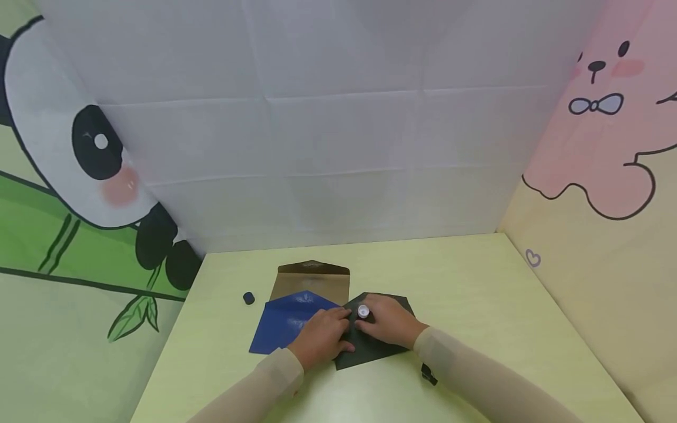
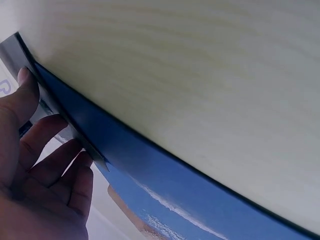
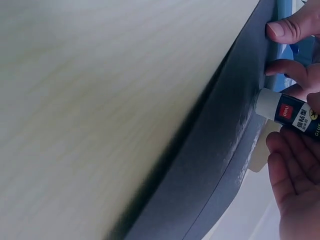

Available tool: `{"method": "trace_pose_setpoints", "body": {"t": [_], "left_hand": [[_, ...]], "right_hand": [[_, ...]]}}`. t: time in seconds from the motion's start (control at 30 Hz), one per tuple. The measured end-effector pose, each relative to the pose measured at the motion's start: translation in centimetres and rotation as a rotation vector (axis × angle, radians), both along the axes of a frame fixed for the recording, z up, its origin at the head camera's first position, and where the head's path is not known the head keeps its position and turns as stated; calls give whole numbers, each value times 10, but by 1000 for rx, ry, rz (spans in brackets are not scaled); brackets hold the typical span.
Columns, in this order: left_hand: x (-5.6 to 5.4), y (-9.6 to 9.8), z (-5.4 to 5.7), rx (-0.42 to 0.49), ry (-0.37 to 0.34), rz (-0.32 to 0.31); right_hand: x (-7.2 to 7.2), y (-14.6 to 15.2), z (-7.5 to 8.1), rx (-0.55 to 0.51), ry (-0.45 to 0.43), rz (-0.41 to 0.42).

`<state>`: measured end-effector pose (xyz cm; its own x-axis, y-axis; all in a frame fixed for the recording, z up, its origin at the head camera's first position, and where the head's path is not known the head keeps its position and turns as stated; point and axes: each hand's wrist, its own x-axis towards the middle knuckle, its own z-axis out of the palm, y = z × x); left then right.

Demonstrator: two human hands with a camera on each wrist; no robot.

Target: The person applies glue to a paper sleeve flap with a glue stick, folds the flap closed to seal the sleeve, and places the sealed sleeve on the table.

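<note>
Table (image 1: 476, 294) carries three envelopes, flaps open: black envelope (image 1: 370, 349), blue envelope (image 1: 270, 332), brown envelope (image 1: 312, 284). Shiny patches on blue and brown suggest glue already applied; black appears in progress, all sealing left. Hands: left hand (image 1: 321, 336), fingers loosely bent, rests on black; right hand (image 1: 392, 320) grips glue stick (image 3: 295, 114), white end at black's flap. Cap (image 1: 248, 298) lies apart. Brown's lower part hidden; black's glue coverage unclear.

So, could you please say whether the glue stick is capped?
Uncapped: the glue stick shows a white end, and a dark cap lies on the table.
</note>
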<state>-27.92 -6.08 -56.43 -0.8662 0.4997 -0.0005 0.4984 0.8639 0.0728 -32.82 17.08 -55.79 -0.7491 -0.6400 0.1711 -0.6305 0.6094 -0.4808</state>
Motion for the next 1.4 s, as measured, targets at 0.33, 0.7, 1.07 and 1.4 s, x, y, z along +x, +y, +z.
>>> {"method": "trace_pose_setpoints", "body": {"t": [0.33, 0.7, 1.07, 1.4], "left_hand": [[-2, 1, 0, 1, 10, 1], [-3, 0, -1, 2, -5, 5], [-3, 1, -3, -5, -13, 13], [-4, 2, -4, 9, -18, 16]], "right_hand": [[-3, 14, 0, 8, -26, -45], [-6, 28, -1, 12, -26, -87], [-6, 35, 1, 6, -29, -109], [-11, 45, 1, -46, -68, -161]]}}
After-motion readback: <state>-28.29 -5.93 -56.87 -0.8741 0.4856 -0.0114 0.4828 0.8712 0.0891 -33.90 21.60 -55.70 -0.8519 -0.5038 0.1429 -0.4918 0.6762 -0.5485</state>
